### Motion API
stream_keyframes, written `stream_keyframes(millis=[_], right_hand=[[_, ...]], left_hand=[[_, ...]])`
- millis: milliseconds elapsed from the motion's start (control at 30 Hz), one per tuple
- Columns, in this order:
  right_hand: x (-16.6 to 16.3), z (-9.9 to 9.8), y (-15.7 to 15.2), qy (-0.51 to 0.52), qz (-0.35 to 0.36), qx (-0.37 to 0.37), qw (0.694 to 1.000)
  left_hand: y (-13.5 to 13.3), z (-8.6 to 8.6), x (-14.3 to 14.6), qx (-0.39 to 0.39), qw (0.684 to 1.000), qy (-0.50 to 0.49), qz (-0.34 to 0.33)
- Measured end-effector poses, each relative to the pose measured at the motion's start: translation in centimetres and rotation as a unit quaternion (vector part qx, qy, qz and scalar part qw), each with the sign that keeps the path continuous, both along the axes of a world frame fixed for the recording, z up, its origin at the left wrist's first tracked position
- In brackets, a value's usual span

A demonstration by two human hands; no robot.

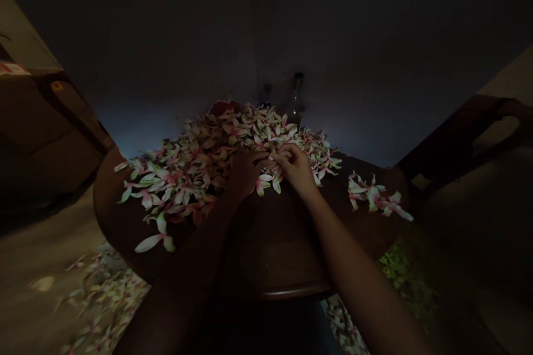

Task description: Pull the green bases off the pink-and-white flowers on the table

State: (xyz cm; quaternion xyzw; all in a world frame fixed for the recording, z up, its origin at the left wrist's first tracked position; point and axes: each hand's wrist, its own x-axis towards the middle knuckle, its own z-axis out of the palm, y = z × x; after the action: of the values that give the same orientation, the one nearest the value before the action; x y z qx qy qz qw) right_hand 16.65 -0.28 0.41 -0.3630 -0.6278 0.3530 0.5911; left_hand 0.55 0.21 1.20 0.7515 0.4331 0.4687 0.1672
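The left hand [245, 172] and the right hand [293, 169] are both at the front edge of a big pile of pink and white flowers [216, 161], and they almost touch. The fingers [262, 158] on both hands are bent and close together, down on the flowers, but I cannot tell if they clamp on one. The pile sits on a round brown wooden counter [283, 249]. A small bunch of flowers [375, 197] lies to the right of the pile. A glass bottle [295, 100] stands behind the pile. More flowers [104, 299] lie on the floor [41, 244] to the left of the pile
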Motion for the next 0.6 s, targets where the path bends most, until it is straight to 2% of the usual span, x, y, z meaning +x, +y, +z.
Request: stream_keyframes(millis=[100, 200, 300, 433, 533, 600], right_hand=[[-0.2, 0.4, -0.6, -0.090, -0.058, 0.045, 0.993], [-0.3, 0.9, -1.2, -0.191, -0.137, 0.134, 0.963], [-0.4, 1.2, -1.6, -0.229, -0.153, 0.164, 0.947], [-0.6, 1.4, -2.2, -0.190, -0.176, 0.170, 0.951], [-1.0, 1.6, -2.9, -0.100, -0.215, 0.170, 0.956], [-1.4, 1.7, -3.3, -0.042, -0.221, 0.157, 0.962]], left_hand=[[0.1, -0.1, -0.1, 0.010, 1.000, 0.002, 0.007], [0.4, -0.2, -0.1, 0.026, 1.000, 0.010, 0.005], [0.6, -0.4, -0.3, 0.036, 0.999, 0.012, 0.013], [0.6, -0.1, -0.9, 0.016, 0.995, -0.024, 0.096], [0.4, 0.1, -1.2, -0.028, 0.982, -0.088, 0.165], [0.4, 0.1, -1.2, -0.054, 0.971, -0.136, 0.189]])
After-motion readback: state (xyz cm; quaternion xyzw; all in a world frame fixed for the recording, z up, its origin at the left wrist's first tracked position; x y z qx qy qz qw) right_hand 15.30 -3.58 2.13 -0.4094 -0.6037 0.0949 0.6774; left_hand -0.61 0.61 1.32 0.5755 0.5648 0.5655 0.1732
